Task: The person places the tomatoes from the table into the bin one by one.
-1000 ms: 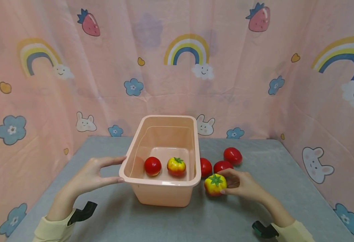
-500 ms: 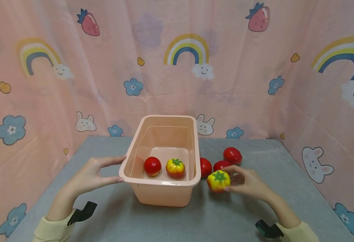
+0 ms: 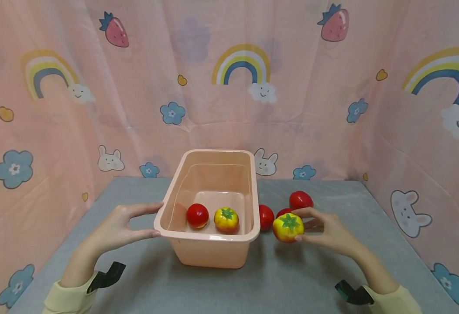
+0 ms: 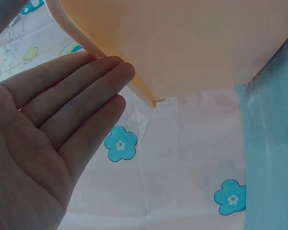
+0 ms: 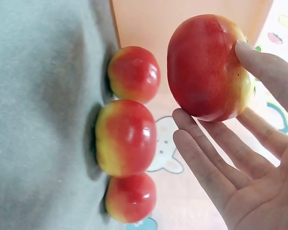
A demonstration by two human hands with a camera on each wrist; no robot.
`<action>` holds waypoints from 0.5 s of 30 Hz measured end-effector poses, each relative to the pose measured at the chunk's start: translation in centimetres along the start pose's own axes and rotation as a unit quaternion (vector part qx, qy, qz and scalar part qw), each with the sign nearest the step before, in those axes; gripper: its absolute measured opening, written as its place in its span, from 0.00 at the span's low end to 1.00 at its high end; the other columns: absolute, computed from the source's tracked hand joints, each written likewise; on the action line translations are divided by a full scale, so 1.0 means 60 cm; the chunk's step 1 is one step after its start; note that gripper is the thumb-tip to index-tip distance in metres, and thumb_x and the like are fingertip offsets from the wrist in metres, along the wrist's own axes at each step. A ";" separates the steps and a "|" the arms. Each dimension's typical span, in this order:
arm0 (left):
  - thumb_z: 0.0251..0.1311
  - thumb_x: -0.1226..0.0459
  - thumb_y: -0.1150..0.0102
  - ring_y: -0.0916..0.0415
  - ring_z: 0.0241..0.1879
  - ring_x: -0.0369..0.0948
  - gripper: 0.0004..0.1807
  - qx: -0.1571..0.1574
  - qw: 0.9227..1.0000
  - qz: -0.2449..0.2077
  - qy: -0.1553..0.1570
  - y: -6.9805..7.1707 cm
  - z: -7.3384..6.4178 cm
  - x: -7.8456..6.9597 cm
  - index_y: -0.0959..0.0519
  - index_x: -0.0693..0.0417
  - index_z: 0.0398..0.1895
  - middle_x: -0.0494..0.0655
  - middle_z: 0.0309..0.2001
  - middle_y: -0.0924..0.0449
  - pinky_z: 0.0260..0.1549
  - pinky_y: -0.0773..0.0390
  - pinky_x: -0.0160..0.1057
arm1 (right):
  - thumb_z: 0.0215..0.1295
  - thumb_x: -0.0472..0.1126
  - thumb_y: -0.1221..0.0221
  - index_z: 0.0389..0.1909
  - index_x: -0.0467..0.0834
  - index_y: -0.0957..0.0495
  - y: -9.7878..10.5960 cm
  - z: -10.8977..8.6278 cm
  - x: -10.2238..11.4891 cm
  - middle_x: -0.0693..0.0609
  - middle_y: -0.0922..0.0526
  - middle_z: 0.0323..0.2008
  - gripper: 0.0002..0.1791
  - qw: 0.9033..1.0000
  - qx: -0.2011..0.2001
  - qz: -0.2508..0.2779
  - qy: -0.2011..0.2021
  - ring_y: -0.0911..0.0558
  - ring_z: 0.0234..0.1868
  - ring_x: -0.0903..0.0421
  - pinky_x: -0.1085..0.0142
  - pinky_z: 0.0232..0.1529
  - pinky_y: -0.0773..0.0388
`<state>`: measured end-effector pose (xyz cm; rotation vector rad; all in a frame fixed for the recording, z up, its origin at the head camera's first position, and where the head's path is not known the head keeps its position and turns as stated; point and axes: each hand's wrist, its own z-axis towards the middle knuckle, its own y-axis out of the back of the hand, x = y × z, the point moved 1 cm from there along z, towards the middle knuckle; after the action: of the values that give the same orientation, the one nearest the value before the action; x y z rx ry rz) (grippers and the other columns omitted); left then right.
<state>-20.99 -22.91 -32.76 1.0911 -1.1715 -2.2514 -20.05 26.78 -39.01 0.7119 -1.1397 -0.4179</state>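
Observation:
My right hand (image 3: 329, 231) pinches a yellow-and-red toy tomato (image 3: 287, 227) with a green star-shaped top, between thumb and fingertips. It hangs just above the table, right of a peach plastic bin (image 3: 210, 252). In the right wrist view, the held tomato's red underside (image 5: 206, 69) faces the camera. At the bin's left rim, my left hand (image 3: 115, 229) touches the outside with its fingers and thumb extended. Inside the bin are a red tomato (image 3: 197, 216) and a yellow-and-red tomato (image 3: 226, 220), side by side.
Several red tomatoes lie on the grey table to the bin's right: one close beside it (image 3: 266, 217), another partly hidden behind the held one (image 3: 283, 212), and one farther back (image 3: 301, 199). A pink patterned curtain (image 3: 221, 122) encloses the back and sides.
My right hand has lifted the held tomato and drawn it slightly right and away. The yellow-and-red tomato in the bin has rolled a little left. My left hand stays put.

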 end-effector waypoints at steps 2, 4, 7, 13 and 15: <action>0.49 0.51 0.30 0.20 0.52 0.42 0.32 0.001 1.000 0.000 0.001 0.000 0.000 -0.001 0.24 0.47 0.60 0.43 0.53 0.19 0.47 0.20 0.51 | 0.46 0.50 0.28 0.54 0.51 0.25 0.003 0.001 0.004 0.49 0.19 0.52 0.32 1.000 -0.006 -0.007 0.004 0.16 0.41 0.56 0.63 0.38 0.16; 0.49 0.51 0.30 0.20 0.52 0.42 0.32 0.002 1.000 0.000 0.000 0.001 0.000 -0.001 0.24 0.47 0.60 0.43 0.53 0.19 0.46 0.20 0.51 | 0.46 0.51 0.27 0.54 0.51 0.25 0.007 0.002 0.009 0.49 0.19 0.52 0.32 1.000 -0.012 -0.014 0.006 0.16 0.41 0.56 0.62 0.38 0.16; 0.49 0.51 0.30 0.20 0.52 0.43 0.33 0.002 1.000 -0.002 0.000 0.001 0.000 -0.001 0.24 0.47 0.60 0.43 0.53 0.19 0.46 0.19 0.51 | 0.46 0.51 0.28 0.55 0.51 0.25 0.012 0.004 0.015 0.49 0.19 0.52 0.32 0.999 -0.018 -0.023 0.014 0.16 0.42 0.56 0.59 0.40 0.16; 0.49 0.50 0.30 0.20 0.52 0.42 0.32 0.003 1.000 -0.001 -0.003 0.000 0.001 0.001 0.24 0.47 0.59 0.43 0.53 0.19 0.47 0.20 0.51 | 0.48 0.50 0.28 0.56 0.51 0.26 0.026 0.012 0.026 0.49 0.19 0.52 0.32 0.999 -0.022 -0.027 0.025 0.17 0.44 0.52 0.60 0.41 0.16; 0.49 0.50 0.30 0.20 0.52 0.41 0.32 0.003 1.000 0.001 -0.004 -0.001 0.001 0.002 0.24 0.47 0.59 0.42 0.53 0.19 0.47 0.20 0.50 | 0.49 0.50 0.29 0.57 0.52 0.26 0.031 0.014 0.030 0.49 0.19 0.52 0.32 0.999 -0.023 -0.030 0.030 0.17 0.45 0.52 0.60 0.42 0.16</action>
<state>-21.08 -22.93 -32.82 1.0846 -1.1822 -2.2542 -20.22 26.71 -36.30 0.7155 -1.0515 -0.4685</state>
